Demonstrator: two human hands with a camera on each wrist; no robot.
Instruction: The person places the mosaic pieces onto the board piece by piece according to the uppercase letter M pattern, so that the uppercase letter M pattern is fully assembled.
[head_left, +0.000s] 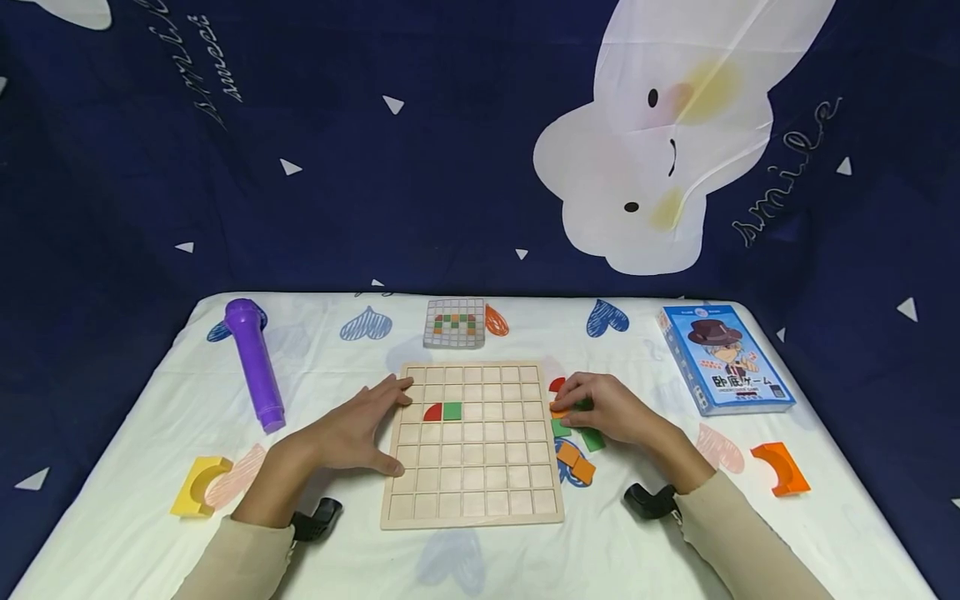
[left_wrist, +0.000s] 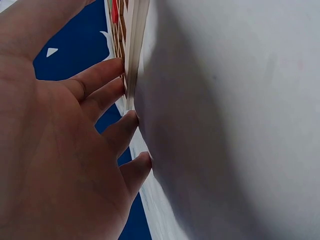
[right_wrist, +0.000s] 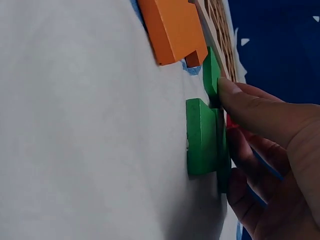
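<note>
Wooden board (head_left: 472, 479): left hand (head_left: 356, 429) at its left edge, fingers apart; right hand (head_left: 603, 408) among tiles (head_left: 583, 472) just right of it, can't tell if grip is clamped. Crowded tiles may scatter if brushed; left-side nudge may skew board.

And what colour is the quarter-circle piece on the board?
The piece is red; the head view shows it best.

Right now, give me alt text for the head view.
A person's right hand is at loose colored tiles beside a wooden grid board holding a red quarter-circle and a green square; the left hand touches the board's left edge.
</note>
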